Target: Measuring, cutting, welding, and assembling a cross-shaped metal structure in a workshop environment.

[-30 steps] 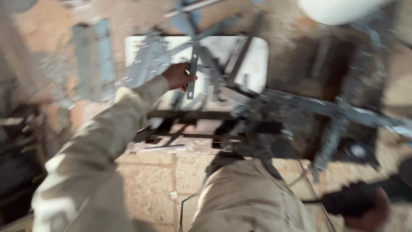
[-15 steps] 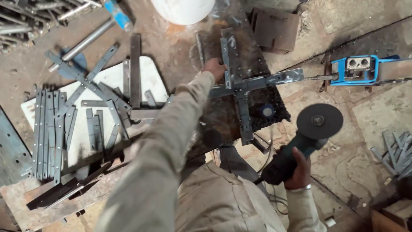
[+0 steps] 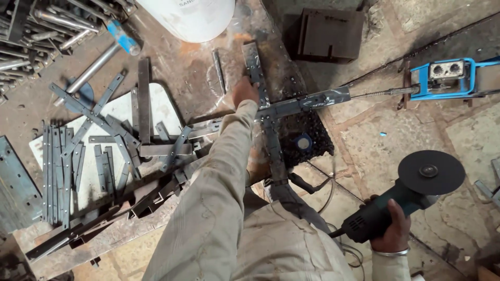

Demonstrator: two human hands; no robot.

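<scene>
Cross-shaped welded steel flat-bar piece (image 3: pixel 271 112) lies on the dark table (image 3: pixel 208 88), long bar running away from the person. Left hand (image 3: pixel 245 92) fingers pressed on it; right hand (image 3: pixel 391 229) clamped round black angle grinder (image 3: pixel 406 200), well off right.

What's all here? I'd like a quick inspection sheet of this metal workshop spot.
Surface: dark, scorched work plate on a stone floor.
Job's things: crossed steel bars; angle grinder.
Clutter: loose flat steel strips, a white bucket, a dark metal box.
Grip: left hand rests on the crossed bars; right hand holds the grinder.
Cables: grinder cord loops on the floor.
Surroundings: blue machine.
</scene>
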